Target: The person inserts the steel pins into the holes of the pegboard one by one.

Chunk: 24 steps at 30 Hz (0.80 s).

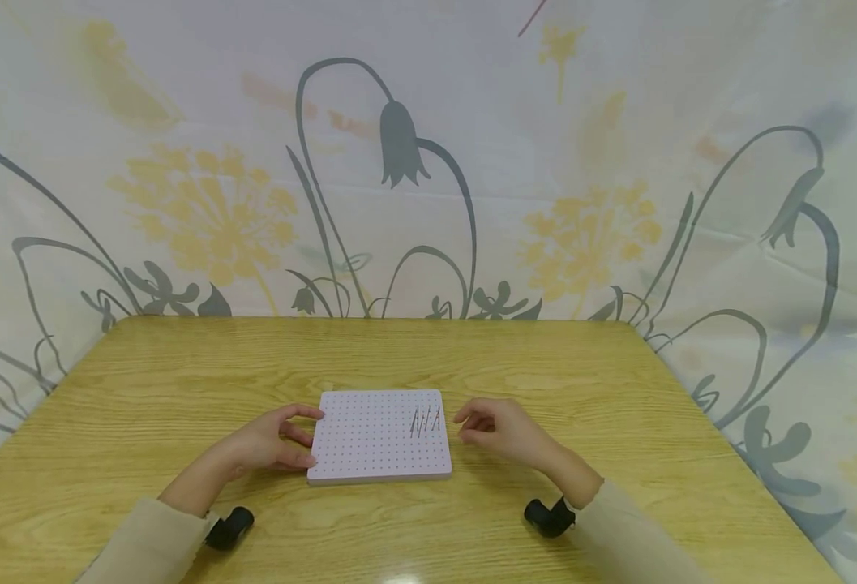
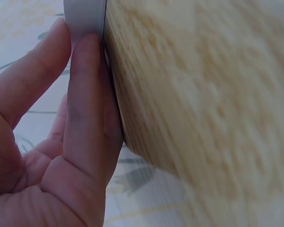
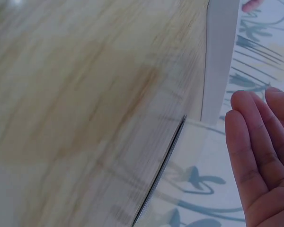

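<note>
A white pegboard point(image 1: 370, 442) with rows of small holes lies flat on the wooden table. Several thin metal pins point(image 1: 426, 420) stand slanted near its right side; the right wrist view shows such pins point(image 3: 261, 49) jutting from the board's face. With thumb and index finger spread, my left hand point(image 1: 271, 440) touches the board's left edge. Close up, its fingertips point(image 2: 87, 49) meet the side of the board point(image 2: 85, 16). My right hand point(image 1: 504, 430) hovers just right of the board, fingers loosely bent and apart from it; I see nothing between them.
The wooden table point(image 1: 370, 357) reaches back to a flower-patterned cloth wall point(image 1: 428, 203). A black wrist device point(image 1: 229, 529) sits at the left sleeve, another black device point(image 1: 548, 517) at the right. A thin dark strip point(image 3: 160, 168), its kind unclear, crosses the right wrist view.
</note>
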Each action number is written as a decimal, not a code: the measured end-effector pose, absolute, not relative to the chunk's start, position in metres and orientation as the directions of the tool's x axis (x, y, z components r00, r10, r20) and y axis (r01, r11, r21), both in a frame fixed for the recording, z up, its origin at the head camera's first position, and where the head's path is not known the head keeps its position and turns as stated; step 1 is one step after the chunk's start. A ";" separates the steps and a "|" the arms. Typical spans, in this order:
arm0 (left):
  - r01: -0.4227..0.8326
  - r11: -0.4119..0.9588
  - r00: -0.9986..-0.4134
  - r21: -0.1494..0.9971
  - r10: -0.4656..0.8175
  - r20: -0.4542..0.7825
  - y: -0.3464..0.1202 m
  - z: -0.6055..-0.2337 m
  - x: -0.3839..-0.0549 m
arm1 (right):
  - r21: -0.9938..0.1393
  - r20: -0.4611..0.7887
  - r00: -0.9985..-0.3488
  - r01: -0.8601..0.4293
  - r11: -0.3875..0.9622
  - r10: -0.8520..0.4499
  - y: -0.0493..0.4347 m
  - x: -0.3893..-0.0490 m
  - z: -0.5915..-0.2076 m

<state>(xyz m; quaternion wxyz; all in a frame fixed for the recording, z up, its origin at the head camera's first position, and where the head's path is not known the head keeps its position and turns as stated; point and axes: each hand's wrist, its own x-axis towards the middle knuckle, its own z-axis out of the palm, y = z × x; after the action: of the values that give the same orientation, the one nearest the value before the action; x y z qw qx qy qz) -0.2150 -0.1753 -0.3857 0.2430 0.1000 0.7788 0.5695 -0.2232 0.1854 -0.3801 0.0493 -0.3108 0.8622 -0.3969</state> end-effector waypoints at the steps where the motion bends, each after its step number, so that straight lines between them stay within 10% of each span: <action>1: -0.121 0.331 -0.863 0.936 0.431 -0.264 -0.175 -0.386 -0.215 | -0.718 0.159 -0.804 -0.493 0.492 -0.574 0.188 -0.223 -0.380; 24: -0.112 0.364 -0.877 0.925 0.401 -0.264 -0.172 -0.385 -0.216 | -0.685 0.148 -0.829 -0.480 0.548 -0.540 0.223 -0.222 -0.382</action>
<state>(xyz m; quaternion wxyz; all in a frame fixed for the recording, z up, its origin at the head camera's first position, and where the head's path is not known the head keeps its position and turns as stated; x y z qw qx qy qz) -0.2155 -0.1723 -0.3850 0.2306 0.0911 0.7929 0.5567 -0.2216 0.2228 -0.3822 0.0400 -0.2899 0.8790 -0.3765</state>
